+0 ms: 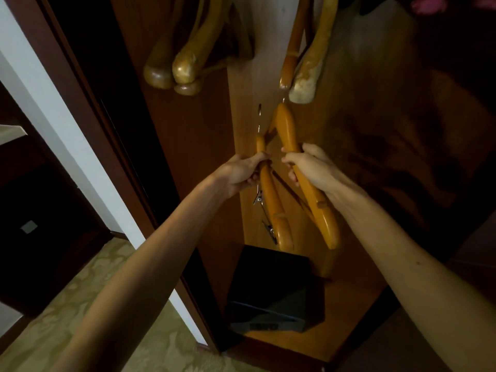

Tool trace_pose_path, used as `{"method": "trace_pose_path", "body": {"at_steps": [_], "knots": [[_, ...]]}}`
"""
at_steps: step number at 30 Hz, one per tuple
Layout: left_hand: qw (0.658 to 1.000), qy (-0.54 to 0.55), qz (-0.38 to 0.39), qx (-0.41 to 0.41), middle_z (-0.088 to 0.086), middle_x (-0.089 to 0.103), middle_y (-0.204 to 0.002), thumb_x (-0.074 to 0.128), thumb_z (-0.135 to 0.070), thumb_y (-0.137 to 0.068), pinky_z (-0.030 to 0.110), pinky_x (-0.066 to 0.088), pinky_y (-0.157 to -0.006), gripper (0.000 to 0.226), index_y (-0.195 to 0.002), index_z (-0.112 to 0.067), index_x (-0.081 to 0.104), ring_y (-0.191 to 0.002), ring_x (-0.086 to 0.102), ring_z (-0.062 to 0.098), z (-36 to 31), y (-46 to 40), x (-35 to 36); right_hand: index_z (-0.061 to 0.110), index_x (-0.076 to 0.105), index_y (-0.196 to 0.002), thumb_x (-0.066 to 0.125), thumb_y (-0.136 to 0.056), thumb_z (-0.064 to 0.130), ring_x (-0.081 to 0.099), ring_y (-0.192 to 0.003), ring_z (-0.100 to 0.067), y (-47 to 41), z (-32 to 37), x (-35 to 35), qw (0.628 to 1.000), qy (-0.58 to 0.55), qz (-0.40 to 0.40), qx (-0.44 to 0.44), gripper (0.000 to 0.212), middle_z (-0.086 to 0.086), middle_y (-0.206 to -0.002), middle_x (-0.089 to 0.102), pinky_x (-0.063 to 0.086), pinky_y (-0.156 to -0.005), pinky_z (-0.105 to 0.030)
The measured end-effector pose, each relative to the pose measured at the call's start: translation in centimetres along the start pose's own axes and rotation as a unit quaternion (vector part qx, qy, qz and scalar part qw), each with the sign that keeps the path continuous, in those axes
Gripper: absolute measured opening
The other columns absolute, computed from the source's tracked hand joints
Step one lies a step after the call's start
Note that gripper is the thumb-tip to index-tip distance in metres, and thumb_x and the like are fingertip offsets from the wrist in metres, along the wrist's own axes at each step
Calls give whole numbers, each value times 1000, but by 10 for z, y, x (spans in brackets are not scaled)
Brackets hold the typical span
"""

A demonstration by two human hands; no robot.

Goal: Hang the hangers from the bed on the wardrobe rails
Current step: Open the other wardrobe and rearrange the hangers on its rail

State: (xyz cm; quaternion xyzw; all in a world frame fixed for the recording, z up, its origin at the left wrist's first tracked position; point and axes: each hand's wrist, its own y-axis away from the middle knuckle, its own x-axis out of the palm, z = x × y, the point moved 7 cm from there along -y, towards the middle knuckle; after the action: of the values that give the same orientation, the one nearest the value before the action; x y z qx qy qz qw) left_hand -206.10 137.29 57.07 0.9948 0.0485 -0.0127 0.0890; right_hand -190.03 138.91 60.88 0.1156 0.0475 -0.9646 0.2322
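Observation:
I hold two orange wooden hangers inside the open wardrobe. My left hand (241, 171) grips the left hanger (273, 208), which carries metal clips. My right hand (308, 167) grips the right hanger (288, 130) near its middle; its lower arm reaches down to the right. Both hangers' thin metal hooks point up. Above them, several wooden hangers (188, 63) hang on the left, and two more hung hangers (303, 73) hang to the right. The rail itself is out of view.
A black safe box (271, 291) sits on the wardrobe floor below my hands. The wardrobe's dark side panel (128, 108) and a white wall strip (67, 124) stand at left. Patterned carpet (80, 304) covers the floor. The wardrobe's right part is dark.

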Motion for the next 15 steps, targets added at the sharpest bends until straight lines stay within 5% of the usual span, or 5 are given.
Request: {"method": "trace_pose_path", "body": {"at_steps": [5,9,12,15], "knots": [[999,-2,-49,21,-7,45,-55,60,-37,-98,19,32,-47,28,-79,-17,60,-50,37,7,-40,3,-18,10,62,-111,60,-90,24,59,-74,-17,-2,30,21,999,33,2,-3,25,-4,-81,60,50,-70,-36],[993,-12,-109,31,-7,43,-50,62,-40,-95,20,37,-41,32,-108,-12,52,-42,41,7,-74,6,-33,15,61,-104,61,-81,35,66,-92,-25,-12,58,34,999,30,0,-11,30,-5,-92,66,56,-83,-46],[989,-26,-137,50,-6,46,-46,62,-41,-94,20,40,-42,36,-113,-11,52,-38,44,7,-106,8,-39,12,62,-101,58,-86,34,66,-81,-21,-23,82,38,1000,3,-15,-24,26,-2,-83,65,56,-70,-38],[989,-37,-127,68,-6,41,-42,57,-40,-98,21,35,-46,29,-85,-15,55,-37,40,8,-139,9,-39,12,61,-96,55,-96,27,66,-59,-7,-31,107,34,998,-43,-34,-41,16,6,-63,64,47,-47,-17]]}}
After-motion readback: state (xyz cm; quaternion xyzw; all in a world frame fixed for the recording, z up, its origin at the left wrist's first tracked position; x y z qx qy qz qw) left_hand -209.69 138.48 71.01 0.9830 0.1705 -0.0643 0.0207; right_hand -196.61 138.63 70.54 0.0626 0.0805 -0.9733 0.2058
